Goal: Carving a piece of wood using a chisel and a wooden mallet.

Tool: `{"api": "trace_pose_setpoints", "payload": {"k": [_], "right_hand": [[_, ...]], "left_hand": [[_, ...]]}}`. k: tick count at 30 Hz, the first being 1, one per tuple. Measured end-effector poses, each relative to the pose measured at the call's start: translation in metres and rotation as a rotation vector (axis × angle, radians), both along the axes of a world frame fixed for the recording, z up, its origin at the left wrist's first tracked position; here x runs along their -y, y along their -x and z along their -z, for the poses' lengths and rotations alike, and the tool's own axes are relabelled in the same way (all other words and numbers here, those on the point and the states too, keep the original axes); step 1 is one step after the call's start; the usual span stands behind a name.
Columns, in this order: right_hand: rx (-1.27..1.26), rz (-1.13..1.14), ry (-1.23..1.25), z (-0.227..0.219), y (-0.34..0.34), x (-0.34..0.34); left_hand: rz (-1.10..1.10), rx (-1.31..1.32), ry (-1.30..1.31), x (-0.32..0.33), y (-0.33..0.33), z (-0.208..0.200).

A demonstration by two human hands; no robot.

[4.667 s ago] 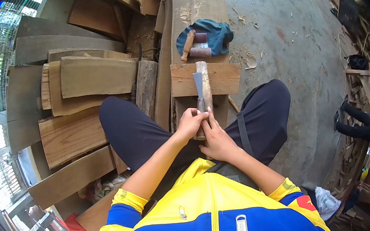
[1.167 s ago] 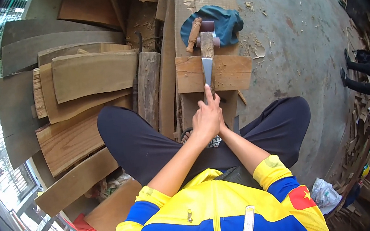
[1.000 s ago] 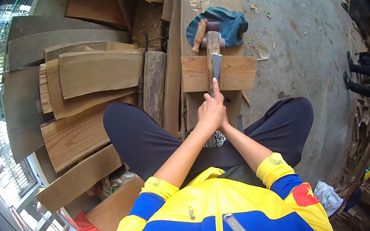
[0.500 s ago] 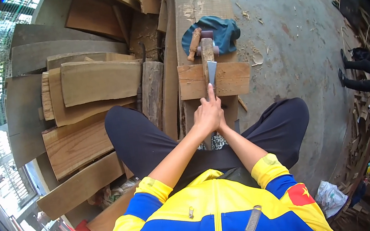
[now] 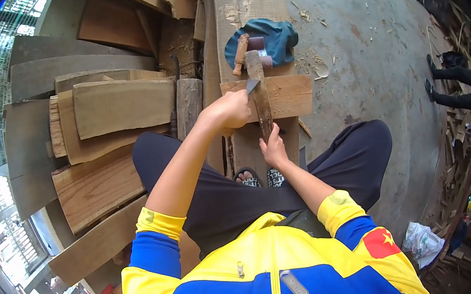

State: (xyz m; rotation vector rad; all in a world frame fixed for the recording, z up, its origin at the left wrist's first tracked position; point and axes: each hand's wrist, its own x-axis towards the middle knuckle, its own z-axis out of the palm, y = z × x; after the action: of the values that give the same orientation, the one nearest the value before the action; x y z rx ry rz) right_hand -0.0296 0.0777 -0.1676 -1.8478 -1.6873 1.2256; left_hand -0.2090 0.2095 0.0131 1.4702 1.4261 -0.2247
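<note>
My left hand (image 5: 232,110) is closed around the handle of a chisel, which is mostly hidden in my grip. The chisel's flat metal blade (image 5: 252,85) points away to the right and meets the upper part of a narrow, rough wooden piece (image 5: 263,100). My right hand (image 5: 274,147) grips the near end of that piece, fingers along its side. The piece rests lengthwise over a short reddish board (image 5: 290,95), laid crosswise on a long thick plank (image 5: 248,0). Its far end reaches a teal cloth (image 5: 281,37).
On the cloth lie a turned wooden piece (image 5: 241,54) and brownish rolls (image 5: 256,43). Stacked boards (image 5: 126,106) fill the left side, with a log (image 5: 189,106) beside the plank. Shavings litter the concrete floor (image 5: 354,64). A person's dark-trousered legs (image 5: 460,82) are at far right.
My hands, which were together at the near end, have parted. My left hand has moved forward and left with the chisel, whose blade now slants across the wood; my right hand stays at the near end.
</note>
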Motion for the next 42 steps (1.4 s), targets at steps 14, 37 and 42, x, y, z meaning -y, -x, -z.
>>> {"api": "trace_pose_setpoints", "payload": {"k": [14,37,42], "right_hand": [[0.130,-0.068,0.089,-0.006,0.000,0.003],[0.161,-0.076,0.183,-0.019,0.007,0.000],[0.136,-0.074,0.207,-0.021,0.012,-0.003]], "left_hand": [[-0.394,0.317,0.407,-0.030,0.049,-0.010],[0.172,-0.162,-0.044,0.004,-0.048,0.006],[0.280,-0.112,0.012,-0.002,-0.018,0.005]]}}
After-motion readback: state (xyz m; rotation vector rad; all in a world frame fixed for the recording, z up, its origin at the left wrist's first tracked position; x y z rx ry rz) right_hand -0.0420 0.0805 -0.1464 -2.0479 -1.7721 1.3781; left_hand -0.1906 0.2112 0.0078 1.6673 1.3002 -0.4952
